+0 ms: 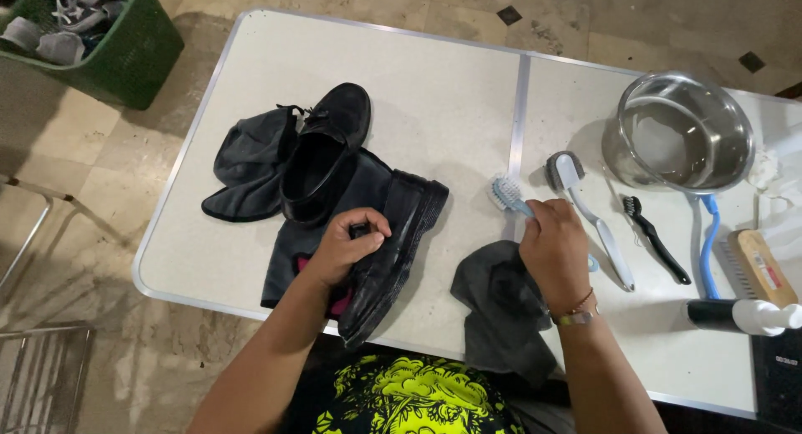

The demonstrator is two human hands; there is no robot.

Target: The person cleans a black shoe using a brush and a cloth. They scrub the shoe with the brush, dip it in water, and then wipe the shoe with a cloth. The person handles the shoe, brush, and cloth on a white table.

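Note:
My left hand [347, 246] grips a black leather shoe [397, 246] that lies on its side near the front edge of a white folding table [434, 91], sole turned to the right. My right hand [555, 250] holds a small blue-handled brush [505, 192], bristles up, just right of that shoe and apart from it. A second black shoe [326, 150] stands upright behind, resting on a dark grey cloth [251, 162]. Another grey cloth [501, 309] lies under my right wrist.
A steel bowl [681, 133] with water sits at the back right. Beside it lie a white-handled brush [585, 208], a thin black brush [656, 238], a blue-handled tool [708, 242], a wooden brush [758, 267] and a bottle [743, 314]. A green crate [125, 58] of shoes stands on the floor, left.

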